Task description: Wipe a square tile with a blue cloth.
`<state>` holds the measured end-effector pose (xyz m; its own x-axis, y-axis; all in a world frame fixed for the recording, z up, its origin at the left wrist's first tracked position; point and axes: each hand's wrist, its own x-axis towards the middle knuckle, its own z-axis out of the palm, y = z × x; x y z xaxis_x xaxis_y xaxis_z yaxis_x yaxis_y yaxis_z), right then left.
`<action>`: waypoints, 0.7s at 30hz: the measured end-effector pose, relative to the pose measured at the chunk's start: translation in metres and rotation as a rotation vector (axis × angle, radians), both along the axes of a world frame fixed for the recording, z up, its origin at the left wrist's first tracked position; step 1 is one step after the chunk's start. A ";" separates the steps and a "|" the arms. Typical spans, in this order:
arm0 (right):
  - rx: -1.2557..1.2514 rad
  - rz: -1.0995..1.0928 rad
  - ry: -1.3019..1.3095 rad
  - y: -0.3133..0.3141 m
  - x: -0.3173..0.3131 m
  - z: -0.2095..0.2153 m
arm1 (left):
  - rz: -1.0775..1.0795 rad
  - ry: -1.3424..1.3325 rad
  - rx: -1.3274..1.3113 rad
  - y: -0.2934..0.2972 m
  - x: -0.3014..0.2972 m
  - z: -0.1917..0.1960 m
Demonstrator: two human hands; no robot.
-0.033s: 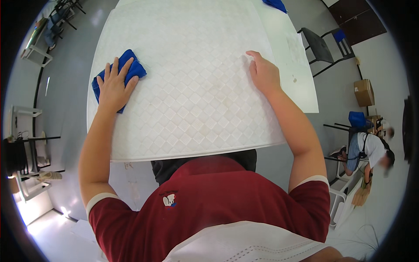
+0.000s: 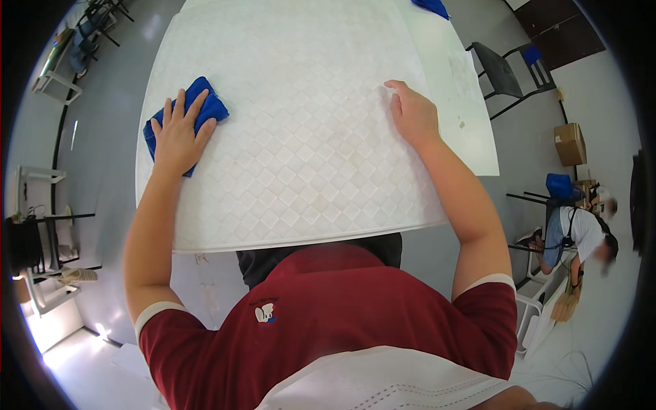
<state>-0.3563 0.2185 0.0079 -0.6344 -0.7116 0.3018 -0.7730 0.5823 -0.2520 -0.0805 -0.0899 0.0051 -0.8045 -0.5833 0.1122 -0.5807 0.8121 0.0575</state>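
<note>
My left hand [image 2: 179,135] lies flat with spread fingers on a folded blue cloth [image 2: 213,108]. That cloth rests at the left side of a white quilted pad [image 2: 294,150] with a diamond pattern, which covers most of the table before me. On the pad's right side rests my right hand [image 2: 417,117], closed loosely. Its index finger is bent toward the left and the thumb sits a little apart below it. Nothing shows between them; the other fingers are curled out of sight.
A white table top [image 2: 471,147] shows along the pad's right side, with a second blue cloth [image 2: 432,7] at the far right. Right of it stand a black chair [image 2: 497,70] and a cardboard box [image 2: 570,145]. Another person [image 2: 584,231] bends over at the right. White stools [image 2: 58,87] stand at left.
</note>
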 end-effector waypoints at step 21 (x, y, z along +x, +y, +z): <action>-0.089 0.081 0.054 0.003 -0.009 -0.008 | -0.010 0.021 0.009 -0.002 -0.002 -0.002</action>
<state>-0.3656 0.2219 0.0000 -0.5574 -0.7285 0.3983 -0.8302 0.4950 -0.2564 -0.0826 -0.0918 0.0033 -0.8076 -0.5766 0.1236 -0.5716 0.8170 0.0767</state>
